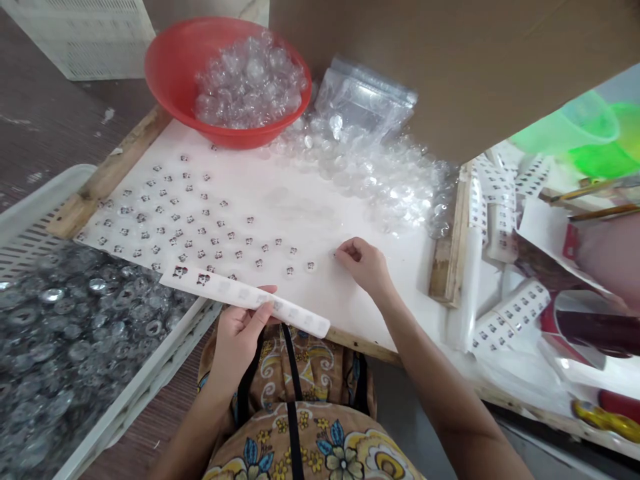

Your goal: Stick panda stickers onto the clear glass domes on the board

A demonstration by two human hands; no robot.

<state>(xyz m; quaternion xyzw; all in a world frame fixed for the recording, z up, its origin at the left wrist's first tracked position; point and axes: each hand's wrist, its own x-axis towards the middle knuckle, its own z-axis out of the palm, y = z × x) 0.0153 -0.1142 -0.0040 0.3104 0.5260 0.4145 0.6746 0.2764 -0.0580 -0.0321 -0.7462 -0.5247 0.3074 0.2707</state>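
My left hand grips a folded white sticker strip at the near edge of the white board. Two dark printed figures show at the strip's left end. To the right, my right hand is over the board with its thumb and fingertips pressed together; a tiny dark spot shows at the tips, too small to name. Many small round pieces with printed figures lie across the board's left half. Clear round pieces are heaped at its back right.
A red bowl of clear pieces stands at the back left, beside plastic bags. A white crate full of clear pieces is at the lower left. Wooden strips edge the board. Sticker rolls lie at the right.
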